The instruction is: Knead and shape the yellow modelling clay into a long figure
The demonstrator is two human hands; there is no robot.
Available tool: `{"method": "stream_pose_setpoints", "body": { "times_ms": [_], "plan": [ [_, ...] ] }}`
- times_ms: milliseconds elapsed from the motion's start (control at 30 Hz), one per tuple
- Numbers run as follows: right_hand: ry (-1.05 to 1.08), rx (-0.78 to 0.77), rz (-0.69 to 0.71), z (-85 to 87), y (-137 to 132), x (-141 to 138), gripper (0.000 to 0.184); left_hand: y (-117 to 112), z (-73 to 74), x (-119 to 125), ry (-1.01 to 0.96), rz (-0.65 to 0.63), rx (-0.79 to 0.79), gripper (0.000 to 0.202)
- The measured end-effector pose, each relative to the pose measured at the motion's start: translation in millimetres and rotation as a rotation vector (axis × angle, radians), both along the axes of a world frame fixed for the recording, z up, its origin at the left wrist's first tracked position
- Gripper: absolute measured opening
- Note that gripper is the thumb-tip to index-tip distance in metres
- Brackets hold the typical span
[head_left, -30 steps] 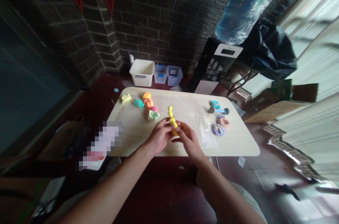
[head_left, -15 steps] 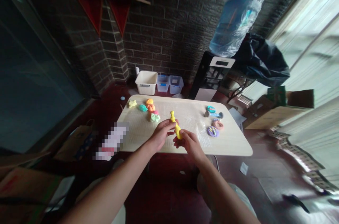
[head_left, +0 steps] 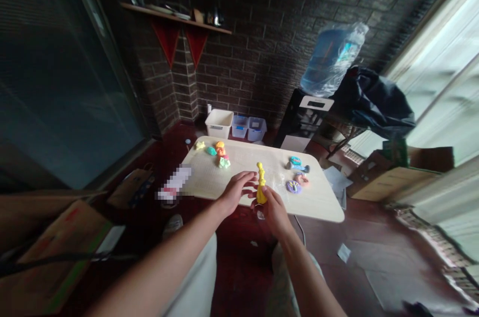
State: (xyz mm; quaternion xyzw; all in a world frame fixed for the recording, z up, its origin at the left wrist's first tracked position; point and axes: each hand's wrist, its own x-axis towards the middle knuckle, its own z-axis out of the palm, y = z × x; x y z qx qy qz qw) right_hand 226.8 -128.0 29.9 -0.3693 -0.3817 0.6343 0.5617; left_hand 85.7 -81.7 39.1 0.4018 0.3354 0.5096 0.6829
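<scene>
A slim yellow piece (head_left: 261,188), knobbed at the top and widening toward its base like a bottle, stands nearly upright above the table's front edge. My right hand (head_left: 275,209) is closed around its lower part, the thumb lying on its face. To its left is my left hand (head_left: 235,191), fingers stretched and parted close to the piece; whether a fingertip touches it I cannot tell. Behind my hands, the pale table (head_left: 247,152) bears several colourful clay-like pieces, among them a light green one (head_left: 224,162) and a purple disc with yellow marks (head_left: 294,186).
A grey-blue dumbbell-shaped piece (head_left: 298,167) lies at the table's right, near a pinkish ring (head_left: 301,179). Beyond the table are a cream bin (head_left: 219,125), two clear bins and a water dispenser (head_left: 305,117). Cardboard boxes (head_left: 396,177) stand on the right and at lower left.
My left fingers have come off the yellow piece and spread beside it. The piece has turned more upright in my right hand. The view has shifted left and up.
</scene>
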Motion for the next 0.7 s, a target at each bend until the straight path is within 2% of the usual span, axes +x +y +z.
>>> {"method": "stream_pose_setpoints", "body": {
  "times_ms": [200,367,533,700],
  "plan": [
    [0.146,0.025,-0.048,-16.9,-27.3,1.6,0.038,-40.1,-4.1,25.0,0.029,-0.054,-0.015,0.038],
    [0.242,0.003,-0.014,-29.2,-38.7,-5.3,0.035,-59.6,-5.4,25.9,0.123,-0.068,-0.003,0.041],
    [0.284,-0.045,0.026,-33.1,-35.6,-9.3,0.045,-56.2,-4.8,18.2,0.161,-0.039,0.016,0.048],
    [0.263,-0.112,-0.042,-54.8,-23.7,-7.9,0.048,-35.3,-13.1,12.0,0.104,0.065,0.041,0.046]
  ]
}}
